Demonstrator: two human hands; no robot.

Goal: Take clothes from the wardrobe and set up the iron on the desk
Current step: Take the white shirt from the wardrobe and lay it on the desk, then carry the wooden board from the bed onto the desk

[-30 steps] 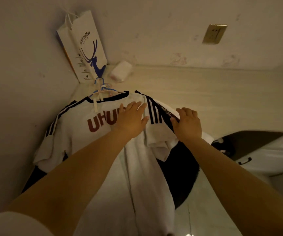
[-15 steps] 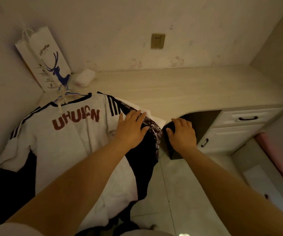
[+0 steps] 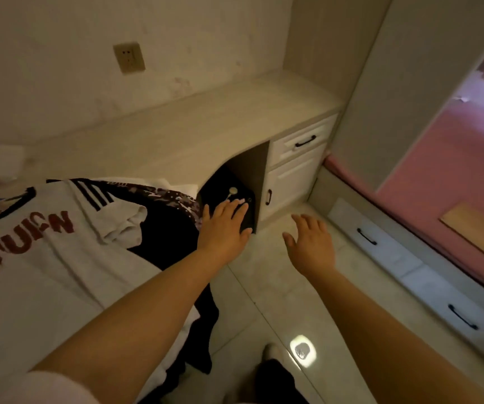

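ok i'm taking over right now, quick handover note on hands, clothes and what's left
Left hand: open, empty, palm down beside the dark garments.
Right hand: open, empty, over the pale tiled floor.
White jersey with red lettering and dark garments lie on the pale wooden desk, draping over its front edge.
Done: clothes are on the desk.
Left: no iron in view; find it and set it up. Wall socket is above the desk.

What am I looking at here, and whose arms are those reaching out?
A person wears a camera on the head, so you look down along their own bare arms. The left hand and right hand are both open and hold nothing. On the left, a white jersey with red letters lies over darker clothes, draped across the pale desk. Beside the desk's dark knee gap are drawers. A wall socket sits above. No iron is visible.
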